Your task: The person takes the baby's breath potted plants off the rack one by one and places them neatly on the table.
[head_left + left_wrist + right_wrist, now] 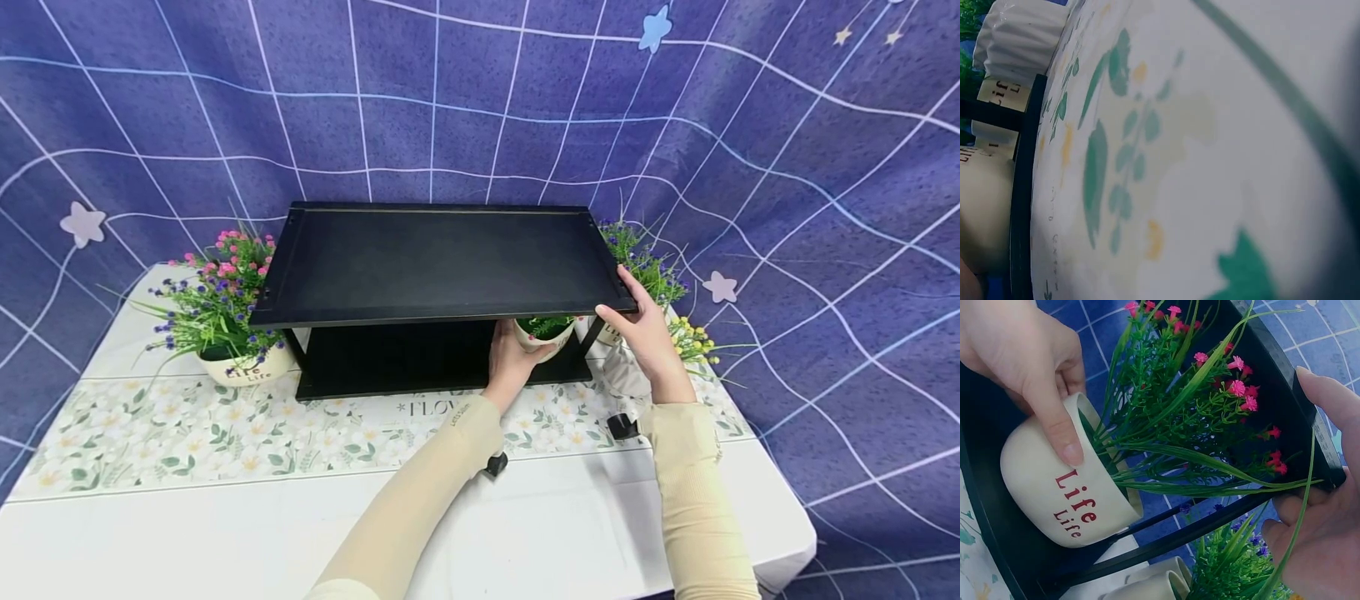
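Note:
A black two-tier shelf stands on the table, its upper board over a lower board. Under the upper board, near the right end, my left hand grips a cream flowerpot by its rim, thumb outside the wall. The pot reads "Life Life" in red and holds grass with pink flowers; the upper board hides most of this plant in the head view. My right hand holds the upper board's front right corner, fingers on top and thumb at the front edge.
Left of the shelf stand potted pink and purple flowers. Behind the right end are purple flowers, yellow flowers and a white ribbed pot. A floral runner crosses the white table; a blue curtain hangs behind.

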`<state>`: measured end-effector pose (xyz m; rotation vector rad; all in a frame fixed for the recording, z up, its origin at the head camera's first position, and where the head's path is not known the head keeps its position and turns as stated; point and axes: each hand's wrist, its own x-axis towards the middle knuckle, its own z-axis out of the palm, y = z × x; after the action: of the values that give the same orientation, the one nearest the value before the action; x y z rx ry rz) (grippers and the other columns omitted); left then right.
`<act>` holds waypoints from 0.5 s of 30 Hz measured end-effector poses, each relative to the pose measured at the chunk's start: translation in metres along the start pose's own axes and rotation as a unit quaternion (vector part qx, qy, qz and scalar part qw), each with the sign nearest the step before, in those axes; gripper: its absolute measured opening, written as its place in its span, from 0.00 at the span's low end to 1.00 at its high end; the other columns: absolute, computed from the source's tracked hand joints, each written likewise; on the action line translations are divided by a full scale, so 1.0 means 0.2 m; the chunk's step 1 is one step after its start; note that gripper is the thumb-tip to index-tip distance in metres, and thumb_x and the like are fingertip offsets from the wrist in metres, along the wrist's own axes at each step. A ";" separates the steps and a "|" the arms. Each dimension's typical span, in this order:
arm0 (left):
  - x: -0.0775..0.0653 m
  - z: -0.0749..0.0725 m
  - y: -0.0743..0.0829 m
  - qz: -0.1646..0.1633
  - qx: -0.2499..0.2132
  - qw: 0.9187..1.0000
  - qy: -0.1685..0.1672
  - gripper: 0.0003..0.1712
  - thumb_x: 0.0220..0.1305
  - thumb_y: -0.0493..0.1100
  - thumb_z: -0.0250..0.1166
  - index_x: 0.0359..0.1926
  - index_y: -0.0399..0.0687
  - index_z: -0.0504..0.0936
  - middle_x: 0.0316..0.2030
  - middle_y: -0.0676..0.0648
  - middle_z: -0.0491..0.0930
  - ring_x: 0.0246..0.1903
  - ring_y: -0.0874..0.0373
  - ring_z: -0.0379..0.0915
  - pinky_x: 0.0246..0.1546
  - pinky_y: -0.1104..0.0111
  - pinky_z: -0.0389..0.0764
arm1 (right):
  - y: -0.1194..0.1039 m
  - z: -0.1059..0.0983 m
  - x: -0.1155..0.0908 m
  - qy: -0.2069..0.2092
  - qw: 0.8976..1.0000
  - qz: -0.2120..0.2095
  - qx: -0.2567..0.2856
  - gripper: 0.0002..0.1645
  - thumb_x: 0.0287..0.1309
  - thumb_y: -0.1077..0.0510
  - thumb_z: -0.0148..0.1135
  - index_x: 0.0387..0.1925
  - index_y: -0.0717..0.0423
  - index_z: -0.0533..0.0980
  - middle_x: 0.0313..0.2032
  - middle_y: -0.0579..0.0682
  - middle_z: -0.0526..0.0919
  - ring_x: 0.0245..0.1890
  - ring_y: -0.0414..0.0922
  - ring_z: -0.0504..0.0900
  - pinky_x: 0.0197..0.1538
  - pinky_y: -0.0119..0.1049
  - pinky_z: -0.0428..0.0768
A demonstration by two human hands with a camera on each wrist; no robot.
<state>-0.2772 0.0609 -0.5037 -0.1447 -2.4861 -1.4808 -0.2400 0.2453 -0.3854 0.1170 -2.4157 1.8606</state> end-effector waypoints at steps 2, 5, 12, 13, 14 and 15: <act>0.00 0.00 0.00 0.001 0.005 1.000 0.007 0.52 0.45 0.55 0.78 0.67 0.43 0.63 0.58 0.40 0.72 0.58 0.46 0.73 0.57 0.58 0.78 | 0.00 0.00 0.00 -0.001 1.000 0.001 0.003 0.44 0.66 0.58 0.58 0.76 0.41 0.49 0.77 0.52 0.49 0.70 0.56 0.63 0.53 0.14 0.72; -0.01 -0.01 -0.01 0.002 0.014 1.000 0.013 0.52 0.45 0.57 0.78 0.67 0.43 0.64 0.59 0.41 0.73 0.58 0.46 0.74 0.57 0.58 0.79 | 0.00 0.00 0.00 -0.002 1.000 0.001 0.006 0.44 0.66 0.58 0.58 0.76 0.42 0.48 0.77 0.52 0.49 0.70 0.57 0.63 0.53 0.14 0.72; -0.04 -0.02 0.00 0.011 0.023 0.999 0.037 0.52 0.43 0.58 0.78 0.67 0.43 0.66 0.58 0.41 0.74 0.56 0.46 0.75 0.55 0.57 0.80 | 0.01 0.00 0.00 -0.002 1.000 0.001 0.004 0.44 0.66 0.56 0.58 0.76 0.41 0.49 0.77 0.52 0.49 0.70 0.56 0.64 0.53 0.14 0.73; -0.05 -0.02 0.00 0.013 0.024 0.999 0.041 0.52 0.43 0.57 0.79 0.66 0.43 0.67 0.58 0.41 0.75 0.56 0.45 0.75 0.55 0.57 0.80 | 0.01 0.00 0.00 -0.002 1.000 0.002 0.004 0.44 0.66 0.56 0.59 0.76 0.41 0.49 0.77 0.52 0.49 0.70 0.56 0.63 0.53 0.14 0.73; -0.06 -0.02 0.00 0.013 0.025 0.999 0.044 0.52 0.43 0.57 0.79 0.66 0.42 0.67 0.58 0.41 0.75 0.55 0.45 0.76 0.54 0.57 0.80 | 0.01 -0.01 0.00 -0.003 1.000 0.003 0.004 0.44 0.66 0.55 0.59 0.76 0.40 0.49 0.77 0.52 0.49 0.70 0.56 0.63 0.53 0.14 0.73; -0.06 -0.03 0.00 0.014 0.026 0.998 0.047 0.51 0.43 0.57 0.79 0.66 0.41 0.67 0.57 0.40 0.75 0.55 0.45 0.76 0.54 0.56 0.80 | 0.01 -0.01 0.00 -0.003 1.000 0.004 0.004 0.44 0.66 0.55 0.59 0.76 0.40 0.49 0.77 0.52 0.49 0.70 0.56 0.63 0.53 0.14 0.73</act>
<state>-0.2644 0.0569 -0.5044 -0.0967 -2.4354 -1.3776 -0.2403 0.2470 -0.3863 0.1146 -2.4163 1.8754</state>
